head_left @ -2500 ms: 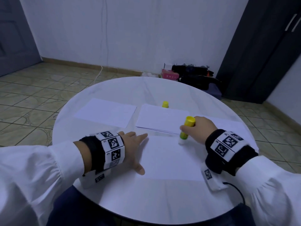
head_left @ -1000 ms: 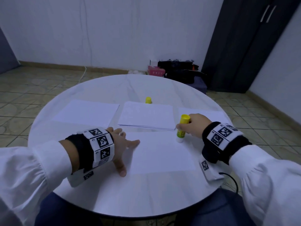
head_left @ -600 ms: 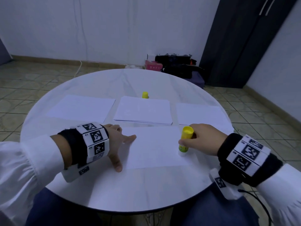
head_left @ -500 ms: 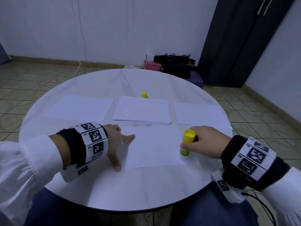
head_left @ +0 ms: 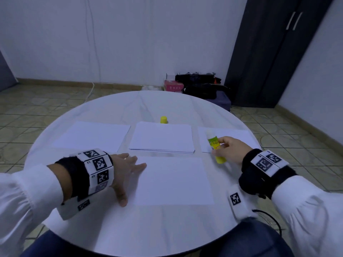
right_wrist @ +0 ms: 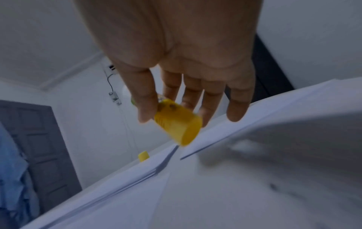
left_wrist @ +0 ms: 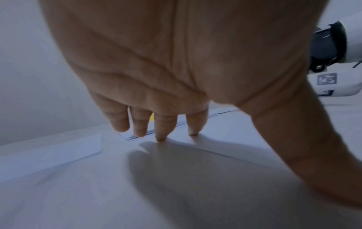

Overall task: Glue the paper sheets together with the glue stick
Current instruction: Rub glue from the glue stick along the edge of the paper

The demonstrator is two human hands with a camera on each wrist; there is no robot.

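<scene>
In the head view my right hand (head_left: 231, 150) sits at right of centre, pinching the glue stick (head_left: 216, 148) between thumb and fingers. The stick is lifted off the table (head_left: 167, 229) and tilted: its long axis runs from the pale glue end at the upper left down to the yellow base at the lower right, so the tip points up and away toward the far sheets. In the right wrist view the yellow base (right_wrist: 177, 124) faces the camera, and the little finger hangs loose beside it. The stick hovers over the gap between the near sheet (head_left: 174, 180) and the right sheet (head_left: 233, 134). My left hand (head_left: 124, 171) lies flat at left of centre, fingers spread and straight, fingertips (left_wrist: 160, 137) pressing the near sheet's left edge, thumb on the bare table. A stack of paper (head_left: 162, 138) lies in the middle, a left sheet (head_left: 92, 135) beside it, and the yellow cap (head_left: 163, 120) stands upright just behind the stack.
</scene>
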